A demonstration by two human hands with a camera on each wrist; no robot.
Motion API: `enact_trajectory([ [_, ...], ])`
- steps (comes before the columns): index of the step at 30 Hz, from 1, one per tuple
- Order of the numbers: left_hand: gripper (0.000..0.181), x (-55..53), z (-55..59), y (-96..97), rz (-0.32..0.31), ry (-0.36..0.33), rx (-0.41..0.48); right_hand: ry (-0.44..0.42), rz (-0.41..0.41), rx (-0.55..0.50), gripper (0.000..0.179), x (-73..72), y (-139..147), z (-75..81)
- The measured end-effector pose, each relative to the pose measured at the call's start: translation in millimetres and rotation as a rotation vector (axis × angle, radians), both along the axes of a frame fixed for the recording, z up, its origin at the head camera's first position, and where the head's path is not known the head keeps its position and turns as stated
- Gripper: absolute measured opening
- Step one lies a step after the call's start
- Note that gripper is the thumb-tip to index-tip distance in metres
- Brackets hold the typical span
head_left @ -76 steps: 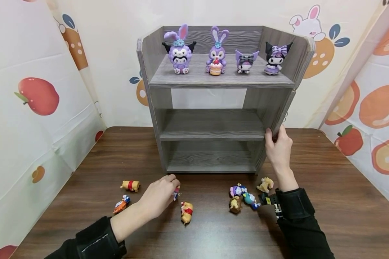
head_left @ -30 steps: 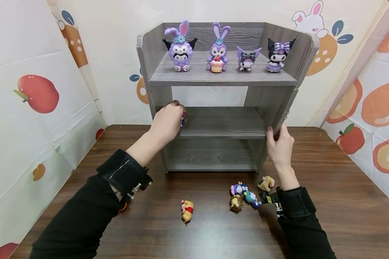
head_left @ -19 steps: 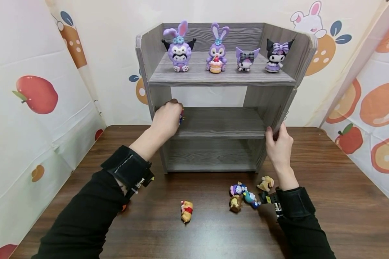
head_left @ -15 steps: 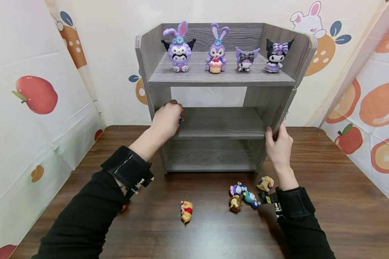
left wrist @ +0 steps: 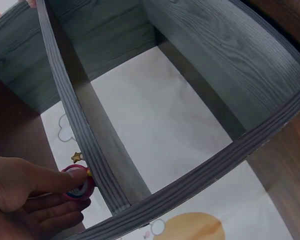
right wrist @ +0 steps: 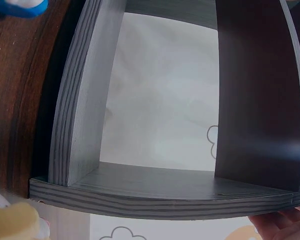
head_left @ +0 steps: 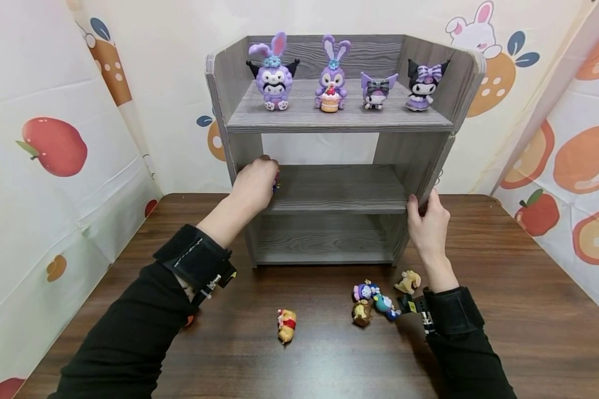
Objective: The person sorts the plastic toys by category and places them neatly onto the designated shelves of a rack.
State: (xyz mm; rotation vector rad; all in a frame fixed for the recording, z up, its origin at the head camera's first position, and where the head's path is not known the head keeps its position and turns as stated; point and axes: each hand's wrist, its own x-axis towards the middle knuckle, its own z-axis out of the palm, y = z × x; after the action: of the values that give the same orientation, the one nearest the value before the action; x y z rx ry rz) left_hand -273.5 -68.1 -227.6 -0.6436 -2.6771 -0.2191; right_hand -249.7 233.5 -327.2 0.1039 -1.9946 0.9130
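My left hand [head_left: 253, 185] pinches a small figurine [head_left: 277, 180] at the left end of the grey wooden shelf's middle board [head_left: 336, 188]. In the left wrist view the figurine [left wrist: 80, 185] shows a round pink-red rim and a small gold star, held between thumb and fingers beside the board's front edge; its rest is hidden by the hand. My right hand [head_left: 429, 227] grips the shelf unit's right side panel [head_left: 419, 166], thumb at the front edge. Only fingers of the right hand [right wrist: 285, 225] appear at the right wrist view's lower right corner.
Several purple figurines [head_left: 331, 83] stand on the top board. A yellow bear figurine [head_left: 287, 326] in a red shirt lies on the brown table [head_left: 324, 366]. A cluster of small figurines [head_left: 374, 302] lies near the right wrist. Something orange [head_left: 189, 320] is mostly hidden by the left sleeve.
My left hand has lifted the small figurine from the table up to the middle board's left end. Over the last half second it has barely moved. The right hand keeps its grip.
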Motion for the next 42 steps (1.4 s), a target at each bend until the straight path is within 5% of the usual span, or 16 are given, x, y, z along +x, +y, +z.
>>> enact_trajectory([
  [19,0.008,3.4,2.4,0.2,0.012,0.020,-0.007,0.015,0.005,0.008,0.021,-1.7,0,1.2],
  [24,0.006,9.1,5.2,1.5,0.034,0.071,0.026,0.009,-0.010,0.003,0.021,-1.0,0,2.1],
  [28,0.019,19.4,6.0,-0.2,0.023,0.145,0.065,0.000,-0.017,0.000,0.021,-0.2,1,2.9],
  [35,0.019,42.4,-5.7,-10.3,-0.124,0.328,0.137,0.006,-0.012,0.007,0.019,-0.4,1,1.6],
  [42,0.018,69.8,-22.8,-25.7,-0.212,0.362,0.114,0.003,-0.003,0.004,0.019,0.7,0,1.5],
])
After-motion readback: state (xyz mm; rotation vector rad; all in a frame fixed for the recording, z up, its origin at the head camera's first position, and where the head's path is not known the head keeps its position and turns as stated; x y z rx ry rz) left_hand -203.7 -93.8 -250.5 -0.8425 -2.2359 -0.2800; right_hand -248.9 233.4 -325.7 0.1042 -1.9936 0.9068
